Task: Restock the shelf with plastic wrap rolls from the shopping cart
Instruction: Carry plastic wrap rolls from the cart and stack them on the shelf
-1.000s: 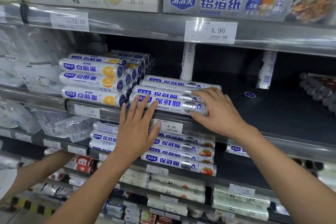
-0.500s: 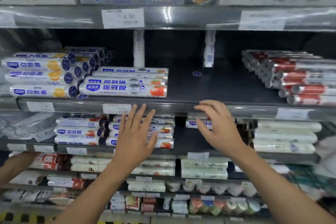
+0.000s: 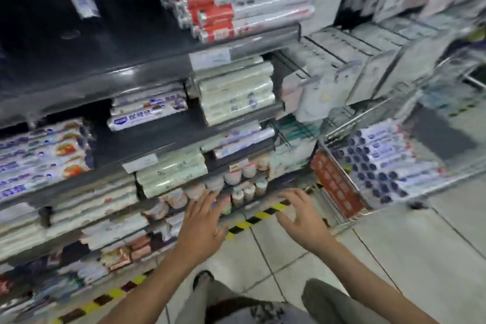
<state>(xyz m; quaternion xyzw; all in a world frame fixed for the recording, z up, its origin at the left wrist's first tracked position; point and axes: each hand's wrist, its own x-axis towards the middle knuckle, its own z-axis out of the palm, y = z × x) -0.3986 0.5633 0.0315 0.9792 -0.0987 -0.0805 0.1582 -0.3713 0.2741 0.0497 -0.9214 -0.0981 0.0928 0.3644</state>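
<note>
Hovering beside cart (image 3: 334, 183) | left grip (image 3: 202, 221) open, empty | right grip (image 3: 302, 218) open, empty | risk: grabbing too many rolls (image 3: 386, 160) could drop some on floor (image 3: 394, 244)

Heavy motion blur smears everything, edges bend wide-angle, and the upper-left shelf recess falls dark

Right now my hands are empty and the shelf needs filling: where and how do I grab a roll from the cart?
Probably a top roll of the stack in the cart, gripped around its mid-length, right hand coming from above. The rolls lie flat, packed side by side, blue ends toward you, so only the top layer's upper curve is free.
</note>
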